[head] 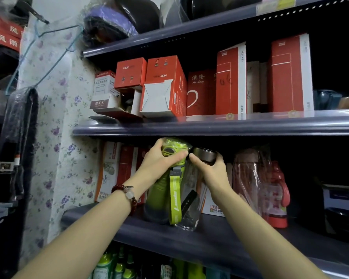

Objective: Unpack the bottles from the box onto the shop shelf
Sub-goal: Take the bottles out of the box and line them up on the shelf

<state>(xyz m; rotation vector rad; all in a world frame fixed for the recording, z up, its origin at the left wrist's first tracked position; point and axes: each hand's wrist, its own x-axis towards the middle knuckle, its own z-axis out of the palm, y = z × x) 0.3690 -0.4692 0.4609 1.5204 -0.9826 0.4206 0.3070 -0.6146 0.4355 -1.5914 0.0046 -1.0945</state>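
Observation:
A green bottle (161,196) in clear wrap stands on the dark middle shelf (210,236), a green strap hanging down its front. My left hand (159,160) grips its green lid from the left. Right beside it stands a clear glass bottle (191,208) with a metal cap (205,155). My right hand (212,170) holds that bottle at the cap. The two bottles touch side by side. The box they came from is not in view.
Red and pink wrapped bottles (270,190) stand to the right on the same shelf, with red and white cartons (119,172) behind on the left. The shelf above (210,125) carries red boxes. Green bottles (117,266) fill the shelf below. A floral cloth (56,117) hangs at the left.

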